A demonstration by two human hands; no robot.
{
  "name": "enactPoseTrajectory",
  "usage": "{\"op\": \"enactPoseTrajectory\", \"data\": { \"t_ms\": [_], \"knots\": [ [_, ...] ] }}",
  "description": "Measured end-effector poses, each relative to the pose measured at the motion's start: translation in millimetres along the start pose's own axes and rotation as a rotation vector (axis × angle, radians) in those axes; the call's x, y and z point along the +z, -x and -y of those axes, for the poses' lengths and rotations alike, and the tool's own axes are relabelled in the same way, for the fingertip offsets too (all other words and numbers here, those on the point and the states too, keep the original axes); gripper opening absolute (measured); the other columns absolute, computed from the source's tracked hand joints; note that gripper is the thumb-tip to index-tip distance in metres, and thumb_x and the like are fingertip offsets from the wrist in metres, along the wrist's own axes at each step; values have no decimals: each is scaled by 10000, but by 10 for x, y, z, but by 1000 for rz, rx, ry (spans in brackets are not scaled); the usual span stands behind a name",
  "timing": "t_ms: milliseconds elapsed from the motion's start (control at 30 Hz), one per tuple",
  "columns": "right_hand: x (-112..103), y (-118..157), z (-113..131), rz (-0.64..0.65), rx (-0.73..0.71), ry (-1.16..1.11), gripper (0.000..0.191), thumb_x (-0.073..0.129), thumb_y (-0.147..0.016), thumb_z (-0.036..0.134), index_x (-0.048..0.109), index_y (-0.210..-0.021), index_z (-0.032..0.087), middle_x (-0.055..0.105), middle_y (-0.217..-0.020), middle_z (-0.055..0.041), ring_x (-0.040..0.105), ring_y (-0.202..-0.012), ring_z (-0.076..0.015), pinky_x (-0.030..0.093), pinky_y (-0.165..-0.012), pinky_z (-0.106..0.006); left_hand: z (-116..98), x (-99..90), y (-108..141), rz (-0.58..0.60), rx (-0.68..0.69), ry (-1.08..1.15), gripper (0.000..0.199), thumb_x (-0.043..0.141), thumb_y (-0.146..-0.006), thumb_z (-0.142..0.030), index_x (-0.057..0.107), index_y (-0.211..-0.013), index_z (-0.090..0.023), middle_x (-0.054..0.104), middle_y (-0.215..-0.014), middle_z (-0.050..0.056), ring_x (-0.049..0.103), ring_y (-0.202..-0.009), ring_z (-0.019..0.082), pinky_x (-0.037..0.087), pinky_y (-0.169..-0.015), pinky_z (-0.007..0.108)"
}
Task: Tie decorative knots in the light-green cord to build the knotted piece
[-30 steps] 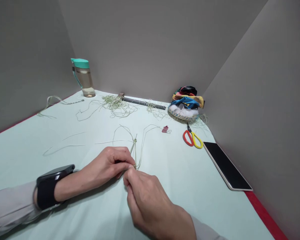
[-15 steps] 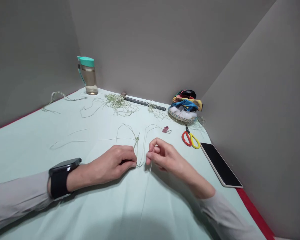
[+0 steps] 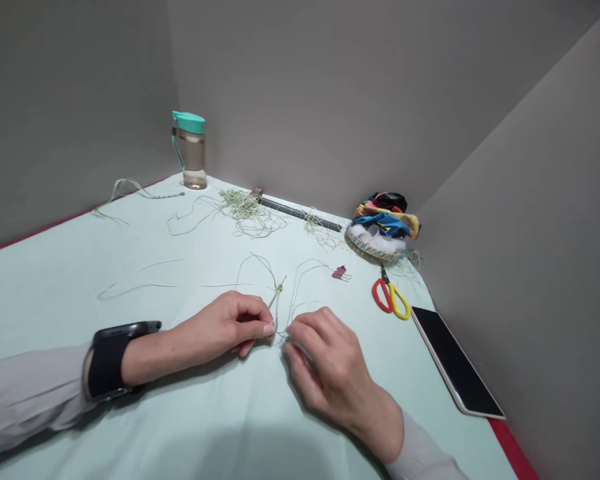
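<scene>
My left hand [image 3: 233, 323] pinches thin pale-green cords between thumb and forefinger, low over the table. Just above those fingertips, the cords [image 3: 277, 303] run up to a small knot [image 3: 279, 289], from which loose strands spread out across the cloth. My right hand [image 3: 325, 360] is curled close beside the left, its forefinger tip at a thin strand that passes between the two hands. Its thumb sits lower, and the hand itself partly hides its grip. A dark red binder clip [image 3: 339, 273] lies beyond the right hand, near the end of a looped strand.
Red-and-yellow-handled scissors [image 3: 391, 299] and a dark-screened phone or tablet [image 3: 457, 360] lie at the right. Behind are a basket of coloured cloth [image 3: 380, 227], a dark rod [image 3: 300, 212], tangled cords [image 3: 247, 210] and a teal-lidded bottle [image 3: 194, 150]. Grey partitions [image 3: 330, 100] enclose the table.
My right hand has turned palm-down and come closer to my left fingertips. The strand that hung from it toward me no longer shows. The view has shifted slightly.
</scene>
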State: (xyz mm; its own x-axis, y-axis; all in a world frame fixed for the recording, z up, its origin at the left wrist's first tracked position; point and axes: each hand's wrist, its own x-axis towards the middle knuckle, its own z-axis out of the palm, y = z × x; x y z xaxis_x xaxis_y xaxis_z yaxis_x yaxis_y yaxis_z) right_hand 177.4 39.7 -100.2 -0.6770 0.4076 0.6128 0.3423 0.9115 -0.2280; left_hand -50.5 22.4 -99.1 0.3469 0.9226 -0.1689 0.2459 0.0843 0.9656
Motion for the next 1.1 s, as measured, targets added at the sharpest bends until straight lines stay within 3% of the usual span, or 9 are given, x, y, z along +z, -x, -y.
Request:
{"op": "enactPoseTrajectory", "data": {
  "t_ms": [100, 333, 633, 867, 1100],
  "knots": [
    [100, 10, 17, 38, -21, 48, 88, 618, -1005, 157, 670, -1070, 128, 700, -967, -108, 559, -834, -228, 476, -744, -375, -9, -12, -17, 7, -19, 40, 300, 671, -835, -454, 666, -769, -162, 532, -507, -60, 443, -476, 99, 327, -526, 249],
    [213, -68, -78, -24, -34, 65, 157, 572, -1033, 101, 695, -942, 138, 685, -872, -89, 519, -778, -209, 452, -689, -347, -38, -4, -13, 11, -35, 84, 285, 702, -809, -434, 679, -737, -159, 549, -501, -52, 445, -458, 93, 303, -505, 247],
    [192, -44, -88, -50, -70, 33, 158, 565, -991, 23, 652, -980, 155, 741, -1216, -153, 583, -995, -236, 511, -869, -364, -14, 7, -40, 7, -40, 101, 289, 714, -809, -432, 689, -729, -156, 521, -449, -57, 419, -431, 89, 269, -482, 247],
    [181, -48, -108, 4, -86, 51, 158, 533, -1039, 67, 632, -967, 166, 772, -937, -39, 537, -826, -203, 371, -787, -403, -108, 15, 0, -5, -60, 82, 251, 715, -815, -383, 677, -720, -154, 534, -462, -56, 424, -443, 81, 300, -494, 240],
    [178, -37, -122, -14, -53, 54, 128, 577, -1013, 69, 638, -968, 173, 777, -1029, -61, 537, -870, -216, 380, -803, -409, -92, 37, -18, -15, -58, 73, 270, 721, -820, -401, 685, -710, -158, 527, -467, -58, 412, -437, 78, 298, -477, 237]
  ]
}}
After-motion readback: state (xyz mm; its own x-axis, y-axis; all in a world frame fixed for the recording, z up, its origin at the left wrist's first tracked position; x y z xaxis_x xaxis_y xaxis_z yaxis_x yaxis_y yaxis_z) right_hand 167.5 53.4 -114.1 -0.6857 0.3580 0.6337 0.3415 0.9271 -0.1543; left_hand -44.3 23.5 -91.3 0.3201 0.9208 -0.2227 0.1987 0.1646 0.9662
